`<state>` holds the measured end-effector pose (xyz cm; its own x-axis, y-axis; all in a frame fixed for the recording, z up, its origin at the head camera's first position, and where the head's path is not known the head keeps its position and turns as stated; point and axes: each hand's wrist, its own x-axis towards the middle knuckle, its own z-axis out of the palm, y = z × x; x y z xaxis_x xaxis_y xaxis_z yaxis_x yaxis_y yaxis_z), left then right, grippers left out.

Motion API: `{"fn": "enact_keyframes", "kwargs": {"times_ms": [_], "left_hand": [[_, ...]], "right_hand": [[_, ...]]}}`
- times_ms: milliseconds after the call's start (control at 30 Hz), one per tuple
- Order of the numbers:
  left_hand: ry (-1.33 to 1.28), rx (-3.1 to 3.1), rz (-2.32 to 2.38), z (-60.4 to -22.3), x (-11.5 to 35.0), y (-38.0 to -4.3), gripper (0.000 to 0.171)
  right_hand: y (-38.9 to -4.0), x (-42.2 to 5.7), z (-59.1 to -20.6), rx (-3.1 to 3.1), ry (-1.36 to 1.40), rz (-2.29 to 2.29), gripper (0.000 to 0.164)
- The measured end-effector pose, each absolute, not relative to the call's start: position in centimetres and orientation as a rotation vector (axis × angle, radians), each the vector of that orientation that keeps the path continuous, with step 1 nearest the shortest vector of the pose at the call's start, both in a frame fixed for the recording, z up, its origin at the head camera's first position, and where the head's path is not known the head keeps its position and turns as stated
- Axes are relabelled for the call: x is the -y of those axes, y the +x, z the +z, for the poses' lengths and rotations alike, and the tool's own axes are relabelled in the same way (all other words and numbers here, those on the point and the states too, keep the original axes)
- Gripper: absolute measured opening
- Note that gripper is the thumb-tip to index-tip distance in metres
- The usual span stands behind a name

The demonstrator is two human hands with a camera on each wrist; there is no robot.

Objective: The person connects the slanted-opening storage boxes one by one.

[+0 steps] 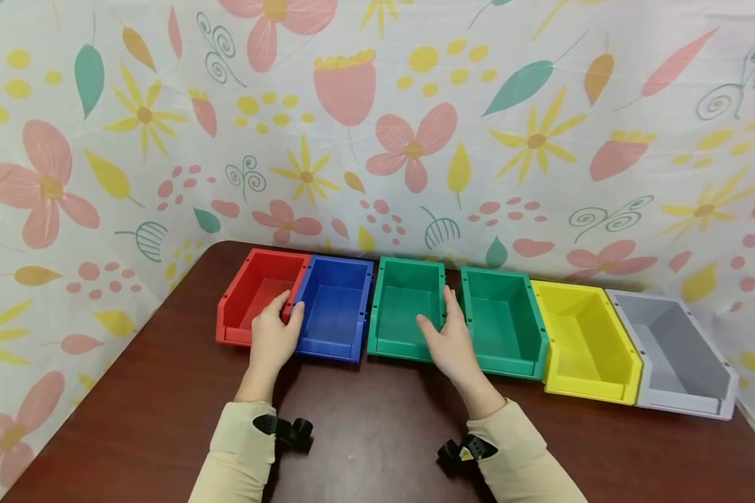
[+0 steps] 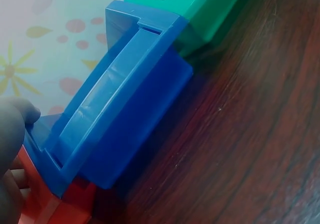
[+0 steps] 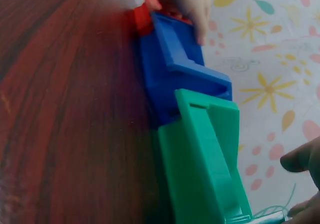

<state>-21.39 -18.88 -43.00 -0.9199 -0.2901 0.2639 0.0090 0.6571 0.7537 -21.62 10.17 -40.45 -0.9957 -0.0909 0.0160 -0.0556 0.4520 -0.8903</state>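
My left hand [image 1: 273,335] straddles the side walls where the red bin [image 1: 235,318] meets the blue bin [image 1: 330,311]. Its thumb lies inside the blue bin's wall, with the other fingers on the red side, pinching the edge; their tips are partly hidden. My right hand [image 1: 456,346] reaches over the right wall of the left green bin [image 1: 409,300]. The fingers extend toward the gap beside the right green bin [image 1: 497,307]. In the right wrist view, the thumb [image 3: 297,159] stands apart from the green wall. All these bins look empty inside.
Further right along the row are a yellow bin [image 1: 588,339] and a grey bin [image 1: 679,349]. The bins stand on a dark brown table [image 1: 365,440], close to a patterned cloth [image 1: 415,84] behind. A narrow gap separates the blue bin from the left green one.
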Motion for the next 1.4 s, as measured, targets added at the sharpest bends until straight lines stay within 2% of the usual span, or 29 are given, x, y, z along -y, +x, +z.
{"fn": "enact_keyframes", "kwargs": {"times_ms": [600,1033,1400], "left_hand": [[0.224,2.507,-1.144,-42.3,19.5,-21.5,0.05],[0.203,2.494,-1.152,-42.6,19.6,-21.5,0.05],[0.17,2.442,-1.122,-43.1,19.5,-21.7,0.045]], "right_hand": [[-22.0,-10.1,-41.5,-2.502,0.047,-1.808,0.058],[-21.8,-10.1,-41.2,-2.33,0.079,-2.005,0.059],[-21.8,-10.1,-40.4,-2.336,0.084,-1.979,0.06]]}}
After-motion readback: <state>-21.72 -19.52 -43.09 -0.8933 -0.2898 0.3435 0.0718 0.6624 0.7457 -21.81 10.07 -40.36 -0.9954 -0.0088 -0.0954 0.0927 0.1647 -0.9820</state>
